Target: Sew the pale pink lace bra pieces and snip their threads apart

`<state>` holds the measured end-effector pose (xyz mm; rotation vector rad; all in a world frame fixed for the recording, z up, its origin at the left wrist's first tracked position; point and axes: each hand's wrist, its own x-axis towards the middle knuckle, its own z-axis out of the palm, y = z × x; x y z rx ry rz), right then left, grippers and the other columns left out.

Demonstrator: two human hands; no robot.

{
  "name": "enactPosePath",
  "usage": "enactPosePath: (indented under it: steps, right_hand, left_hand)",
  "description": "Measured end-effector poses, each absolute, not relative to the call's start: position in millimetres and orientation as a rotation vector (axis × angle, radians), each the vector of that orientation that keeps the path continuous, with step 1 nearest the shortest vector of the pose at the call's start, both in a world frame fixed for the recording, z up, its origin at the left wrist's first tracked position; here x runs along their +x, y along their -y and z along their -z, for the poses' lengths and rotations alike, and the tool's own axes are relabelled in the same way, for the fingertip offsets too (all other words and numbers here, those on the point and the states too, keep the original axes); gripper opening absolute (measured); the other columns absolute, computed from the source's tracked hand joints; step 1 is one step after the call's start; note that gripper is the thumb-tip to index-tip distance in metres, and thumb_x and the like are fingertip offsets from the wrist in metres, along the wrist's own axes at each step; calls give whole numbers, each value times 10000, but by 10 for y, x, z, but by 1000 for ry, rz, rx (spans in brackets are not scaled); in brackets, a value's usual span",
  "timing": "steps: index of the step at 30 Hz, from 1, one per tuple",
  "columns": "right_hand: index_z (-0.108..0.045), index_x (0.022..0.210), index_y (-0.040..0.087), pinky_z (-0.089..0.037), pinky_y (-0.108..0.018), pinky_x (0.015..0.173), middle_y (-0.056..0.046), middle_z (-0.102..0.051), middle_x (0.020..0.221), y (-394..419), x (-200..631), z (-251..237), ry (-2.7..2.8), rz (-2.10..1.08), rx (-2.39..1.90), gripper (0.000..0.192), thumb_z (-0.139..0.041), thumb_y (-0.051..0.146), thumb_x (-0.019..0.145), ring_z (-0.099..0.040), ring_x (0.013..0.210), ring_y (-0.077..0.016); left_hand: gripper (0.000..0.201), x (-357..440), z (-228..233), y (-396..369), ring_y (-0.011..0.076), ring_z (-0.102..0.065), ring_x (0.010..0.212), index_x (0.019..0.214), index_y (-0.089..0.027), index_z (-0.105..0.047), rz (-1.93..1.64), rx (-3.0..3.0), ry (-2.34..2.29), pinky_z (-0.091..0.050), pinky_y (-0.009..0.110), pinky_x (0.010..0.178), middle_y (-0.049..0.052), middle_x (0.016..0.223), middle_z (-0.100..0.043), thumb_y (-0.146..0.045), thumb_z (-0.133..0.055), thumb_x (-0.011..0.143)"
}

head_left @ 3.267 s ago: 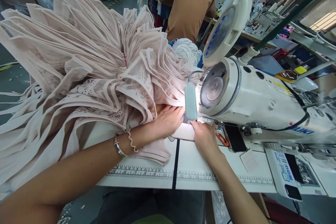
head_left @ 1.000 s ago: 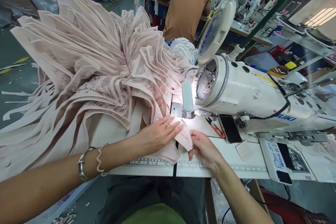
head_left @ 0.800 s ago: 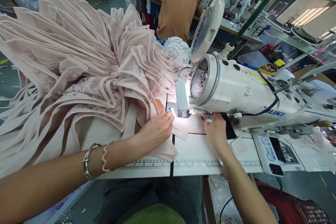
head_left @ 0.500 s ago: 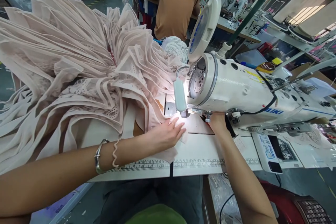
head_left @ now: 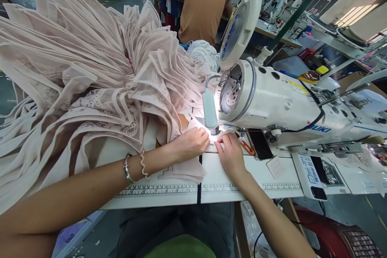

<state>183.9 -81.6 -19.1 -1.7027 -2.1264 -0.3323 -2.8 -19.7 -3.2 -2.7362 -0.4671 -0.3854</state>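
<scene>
Where brightest, pale cloth (head_left: 194, 124) indistinct.

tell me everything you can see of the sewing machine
The sewing machine looks like white metal: a rounded arm over the worktable, with blue lettering, a black cable across it and a knob below. Its round end is uncovered, showing a perforated metal disc. A pale green lamp hangs there, partly hiding the needle area; the left hand and right hand are close by.

Right hand (head_left: 230, 154) back near left hand (head_left: 193, 144)
</scene>
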Motion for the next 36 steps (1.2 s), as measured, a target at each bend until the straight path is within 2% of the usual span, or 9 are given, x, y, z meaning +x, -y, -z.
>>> enactPosePath:
  steps: [4, 7, 10, 14, 18, 25, 29, 32, 36]
  right_hand:
    - [-608, 889, 186, -427, -318, 741, -68, -616, 809, 832, 1820, 190, 2125, 394, -1721, 198, -428, 200, 971, -556, 837, -224]
    - [-602, 850, 182, -429, -319, 763, -80, -614, 799, 860, 1793, 130, 2220, 516, -1760, 252, -392, 67, 926, -569, 891, -239]
    - [-603, 891, 165, -404, -308, 647, -103, -636, 847, 820, 1795, 22, 2319, 555, -1945, 262, -402, -1, 860, -591, 803, -235]
    - [-589, 965, 172, -280, -296, 512, -63, -632, 696, 672, 1785, -81, 2373, 351, -2204, 194, -430, 85, 897, -551, 572, -201]
    - [-549, 902, 196, -268, -280, 512, -24, -605, 620, 594, 1687, -26, 2316, 168, -2107, 175, -386, 230, 958, -534, 529, -179]
    - [-519, 834, 189, -256, -286, 520, -39, -601, 588, 686, 1618, 182, 2115, 294, -2020, 177, -366, 226, 915, -556, 536, -194]
    - [-520, 823, 204, -232, -279, 512, -15, -588, 554, 699, 1633, 179, 2020, 168, -2058, 152, -388, 241, 889, -527, 498, -192]
    - [-516, 847, 209, -252, -269, 516, -13, -612, 591, 710, 1632, 140, 2003, 38, -2047, 91, -453, 274, 848, -540, 526, -197]
    - [-526, 857, 204, -248, -274, 521, -32, -629, 623, 716, 1624, 125, 1977, -3, -2069, 148, -383, 237, 876, -538, 542, -198]
  left_hand:
    - [266, -175, 120, 77, 188, -577, 905, 1123, -124, -582, 533, -2829, 574, -427, 302, 755, 83, 976, -664, -44, -390, 957]
    - [269, -240, 89, 24, 190, -594, 901, 1110, -139, -596, 544, -2806, 579, -432, 318, 769, 73, 969, -673, -40, -396, 960]
    - [298, -208, 74, 77, 194, -628, 916, 1080, -100, -630, 513, -2727, 422, -444, 331, 773, 110, 1034, -686, -18, -372, 956]
    - [325, -83, 148, 362, 262, -658, 1023, 1168, -39, -621, 475, -2591, 294, -466, 338, 693, 177, 1146, -679, -24, -386, 944]
    - [343, -28, 172, 536, 289, -682, 960, 1185, 20, -602, 399, -2521, 431, -441, 327, 602, 223, 1116, -685, -4, -389, 918]
    - [331, -129, 76, 275, 209, -658, 971, 1095, -48, -624, 584, -2891, 892, -515, 316, 840, 137, 1032, -704, 30, -378, 888]
    - [378, -115, 148, 325, 148, -642, 1091, 1189, -127, -590, 949, -3069, 985, -523, 271, 932, 77, 1181, -685, -4, -374, 905]
    - [434, -89, 216, 441, 188, -565, 1245, 1271, -100, -556, 864, -3020, 705, -444, 325, 1073, 92, 1303, -633, 17, -377, 893]
    - [434, -91, 245, 507, 261, -513, 1301, 1308, -42, -533, 584, -2861, 685, -384, 388, 1117, 144, 1343, -597, 15, -414, 894]
